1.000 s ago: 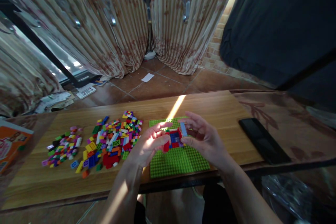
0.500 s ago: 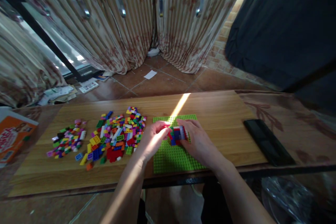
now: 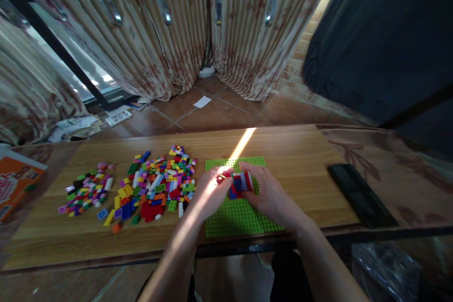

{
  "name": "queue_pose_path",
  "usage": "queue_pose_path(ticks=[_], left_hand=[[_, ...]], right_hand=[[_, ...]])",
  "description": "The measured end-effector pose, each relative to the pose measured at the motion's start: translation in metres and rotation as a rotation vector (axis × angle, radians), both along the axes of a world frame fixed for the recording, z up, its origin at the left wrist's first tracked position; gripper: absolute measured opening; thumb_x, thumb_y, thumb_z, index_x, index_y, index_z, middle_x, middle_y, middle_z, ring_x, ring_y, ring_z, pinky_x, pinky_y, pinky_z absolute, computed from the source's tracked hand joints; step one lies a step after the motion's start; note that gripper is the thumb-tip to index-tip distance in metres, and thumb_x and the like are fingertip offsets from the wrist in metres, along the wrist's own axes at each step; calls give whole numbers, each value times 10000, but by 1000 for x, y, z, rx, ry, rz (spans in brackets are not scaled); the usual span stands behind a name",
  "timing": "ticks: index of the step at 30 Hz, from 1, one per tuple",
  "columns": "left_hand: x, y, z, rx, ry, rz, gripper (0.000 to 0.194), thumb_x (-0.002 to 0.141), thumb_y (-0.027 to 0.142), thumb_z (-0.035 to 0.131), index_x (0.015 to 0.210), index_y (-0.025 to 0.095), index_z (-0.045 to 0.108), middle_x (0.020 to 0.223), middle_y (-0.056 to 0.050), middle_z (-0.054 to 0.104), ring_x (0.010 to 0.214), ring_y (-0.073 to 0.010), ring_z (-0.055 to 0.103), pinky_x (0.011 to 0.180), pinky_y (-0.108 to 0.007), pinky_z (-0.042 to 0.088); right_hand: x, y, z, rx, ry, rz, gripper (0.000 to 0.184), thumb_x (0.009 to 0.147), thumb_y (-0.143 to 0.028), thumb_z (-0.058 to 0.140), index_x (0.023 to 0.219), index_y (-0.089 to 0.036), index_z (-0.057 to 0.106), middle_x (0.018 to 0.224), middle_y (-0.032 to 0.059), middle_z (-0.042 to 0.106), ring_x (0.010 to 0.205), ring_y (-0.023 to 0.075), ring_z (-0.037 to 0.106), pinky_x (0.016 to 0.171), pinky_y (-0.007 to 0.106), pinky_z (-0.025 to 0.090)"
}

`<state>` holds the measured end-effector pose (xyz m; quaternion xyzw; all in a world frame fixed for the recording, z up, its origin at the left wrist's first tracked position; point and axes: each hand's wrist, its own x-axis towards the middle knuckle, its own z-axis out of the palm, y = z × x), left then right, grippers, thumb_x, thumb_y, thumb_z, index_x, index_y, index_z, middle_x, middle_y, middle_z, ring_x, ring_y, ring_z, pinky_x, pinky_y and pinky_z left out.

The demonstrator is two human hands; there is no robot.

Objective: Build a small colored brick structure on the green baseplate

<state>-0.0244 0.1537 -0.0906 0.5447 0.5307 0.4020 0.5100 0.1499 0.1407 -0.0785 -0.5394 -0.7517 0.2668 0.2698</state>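
Note:
Over the green baseplate [image 3: 233,224], both hands meet at a small block build [image 3: 239,186] of blue, red and white bricks. My right hand [image 3: 265,188] is wrapped round the build's right side, thumb at its near edge and fingers over the far side. At its left end, my left hand [image 3: 214,191] is closed with thumb and fingertips together on a small red brick [image 3: 222,178]. The fingers partly hide that brick, and I cannot tell whether it is joined to the build. A strip of sunlight crosses the left hand.
Left of the baseplate lies a big heap of mixed toy bricks [image 3: 159,184], with a smaller brick pile [image 3: 90,188] farther left. A black tray-like object [image 3: 361,194] rests at the table's right end. An orange-and-white box [image 3: 17,181] stands at the far left.
My left hand has rolled slightly, its fingertips dropping closer to the build's left end. The right hand keeps its grip on the build. The whole view has shifted a little.

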Motion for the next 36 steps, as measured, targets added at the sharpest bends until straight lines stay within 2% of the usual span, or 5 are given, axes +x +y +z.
queue_pose_path(ticks=[7,13,17,25,36], left_hand=[[8,5,1,111,263,-42,244,776,189,553,967,173,705,926,-48,710,788,-153,635,727,-258,491],[15,8,-7,68,229,-21,323,769,189,571,1083,179,649,861,-28,711,684,-132,633,632,-235,501],[19,5,-12,141,240,6,227,776,175,574,988,186,656,836,-12,702,688,-119,633,641,-218,503],[26,-1,4,150,344,30,174,800,165,585,951,188,668,861,-20,712,758,-136,657,704,-242,520],[34,-5,4,243,508,64,137,836,168,561,869,200,690,825,-28,711,764,-157,647,703,-267,484]], right_hand=[[6,2,-9,33,20,35,598,726,-78,566,1305,-217,499,1228,83,620,1160,255,522,999,478,435],[5,2,-6,87,-20,56,584,720,-52,550,1280,-212,515,1230,81,613,1143,246,528,1005,461,433],[4,2,-4,93,-56,49,594,715,-42,542,1285,-202,505,1218,93,606,1128,245,536,987,455,442],[0,2,-6,75,-14,92,576,733,-39,558,1277,-217,506,1203,89,611,1119,235,539,970,442,456],[0,3,-9,53,58,43,569,741,-83,600,1286,-228,527,1212,87,631,1129,246,567,995,477,445]])
